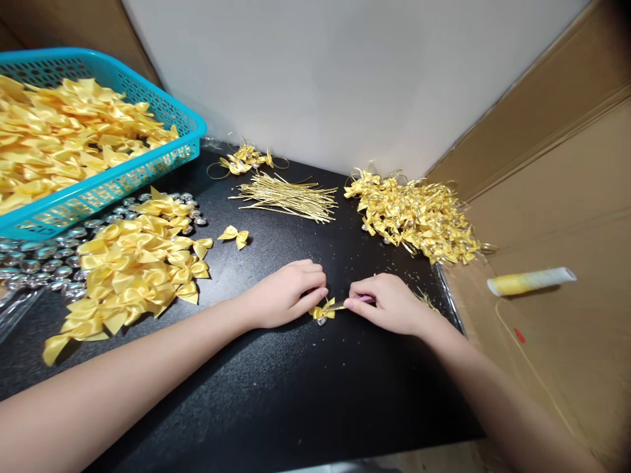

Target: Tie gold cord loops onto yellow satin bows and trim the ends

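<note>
A: Grip 1st, quick: what'd you see?

B: R hand (pixel 387 303) was closed on a slim tool (pixel 365 299) w/ a purple handle, metal tip at a yellow bow (pixel 317 313). L hand (pixel 293 294) had thumb & fingers curled at the bow's upper edge; couldn't tell if it pinched or only pressed

A: Bow's location?

B: On the black table (pixel 276 394), btwn the 2 hands, w/ 1 silver bead (pixel 322 321) at its lower edge

A: How would it have handled?

B: Prob. v. light, soft, satin-slick; loops likely crushed easily. Bead looked hard & smooth, so apt to slip. Best hold, I'd say: the gathered middle, not the tails

A: Further out?

B: 1 loose bow (pixel 240 238) up & left, gold ties (pixel 290 197) ahead, beaded-bow heap (pixel 419 217) to the right, loose-bow pile (pixel 133 263) & shiny beads (pixel 52 266) left, then a teal basket (pixel 197 128) of bows
</note>
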A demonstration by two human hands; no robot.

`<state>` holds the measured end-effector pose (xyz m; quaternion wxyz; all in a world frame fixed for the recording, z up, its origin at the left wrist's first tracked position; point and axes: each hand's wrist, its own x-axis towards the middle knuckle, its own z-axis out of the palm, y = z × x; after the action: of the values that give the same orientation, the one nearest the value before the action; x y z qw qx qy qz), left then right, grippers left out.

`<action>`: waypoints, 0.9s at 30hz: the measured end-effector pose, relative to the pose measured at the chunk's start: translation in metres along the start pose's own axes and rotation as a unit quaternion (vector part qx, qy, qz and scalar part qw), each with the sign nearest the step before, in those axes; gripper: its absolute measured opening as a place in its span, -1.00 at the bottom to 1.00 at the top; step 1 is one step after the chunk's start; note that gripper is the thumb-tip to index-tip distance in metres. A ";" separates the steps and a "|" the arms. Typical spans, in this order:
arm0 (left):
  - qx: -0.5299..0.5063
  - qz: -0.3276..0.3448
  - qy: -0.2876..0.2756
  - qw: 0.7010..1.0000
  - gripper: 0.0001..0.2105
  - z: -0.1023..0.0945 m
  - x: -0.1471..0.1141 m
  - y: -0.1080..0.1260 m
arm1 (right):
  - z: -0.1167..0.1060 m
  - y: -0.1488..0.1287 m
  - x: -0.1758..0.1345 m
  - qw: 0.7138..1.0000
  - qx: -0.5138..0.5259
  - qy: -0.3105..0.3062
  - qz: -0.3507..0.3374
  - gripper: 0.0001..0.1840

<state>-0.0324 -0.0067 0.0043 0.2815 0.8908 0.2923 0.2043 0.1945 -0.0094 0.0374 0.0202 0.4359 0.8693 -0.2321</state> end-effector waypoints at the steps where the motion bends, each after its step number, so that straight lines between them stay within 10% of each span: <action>1: -0.001 0.000 0.001 1.000 -0.72 0.000 0.000 0.000 | 0.000 0.000 0.000 1.000 0.000 0.000 0.000 -0.60; 23: -0.001 -0.003 0.003 1.000 -0.73 0.001 -0.001 0.000 | 0.002 0.001 0.001 1.000 0.004 0.011 0.004 -0.59; 27: 0.052 -0.063 0.090 0.993 -0.74 0.003 -0.003 -0.002 | -0.001 0.013 -0.016 0.992 0.036 0.085 0.082 -0.65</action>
<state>-0.0337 -0.0085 0.0002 0.2201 0.8619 0.3823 0.2502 0.2146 -0.0144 0.0376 -0.0501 0.5241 0.8204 -0.2229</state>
